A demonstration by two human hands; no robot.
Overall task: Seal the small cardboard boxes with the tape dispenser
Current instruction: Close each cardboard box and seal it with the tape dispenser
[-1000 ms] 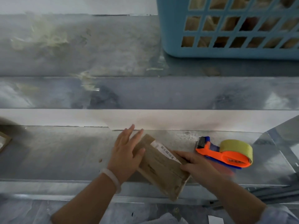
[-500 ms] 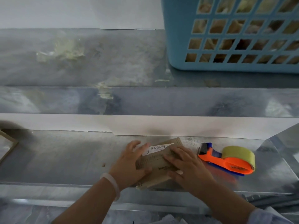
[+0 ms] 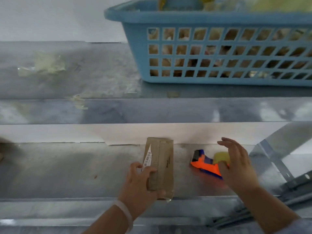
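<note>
A small flat cardboard box (image 3: 164, 164) with a white barcode label lies lengthwise on the lower metal shelf (image 3: 67, 169), its far end against the white back strip. My left hand (image 3: 140, 184) grips its near left edge, thumb and fingers curled round it. To the right lies the orange and blue tape dispenser (image 3: 205, 164) with a yellowish roll of tape. My right hand (image 3: 236, 164) hovers over the roll with fingers spread; it partly hides the dispenser, and contact is unclear.
A blue plastic basket (image 3: 219, 76) full of brownish packed items stands on the upper shelf at the back right. Scraps of old tape (image 3: 49, 65) stick to that shelf at the left. A slanted metal bracket (image 3: 278, 159) bounds the lower shelf on the right.
The box has been turned to point away from me and laid flat. My right hand left the box and moved right over the tape dispenser. The camera view tilted up.
</note>
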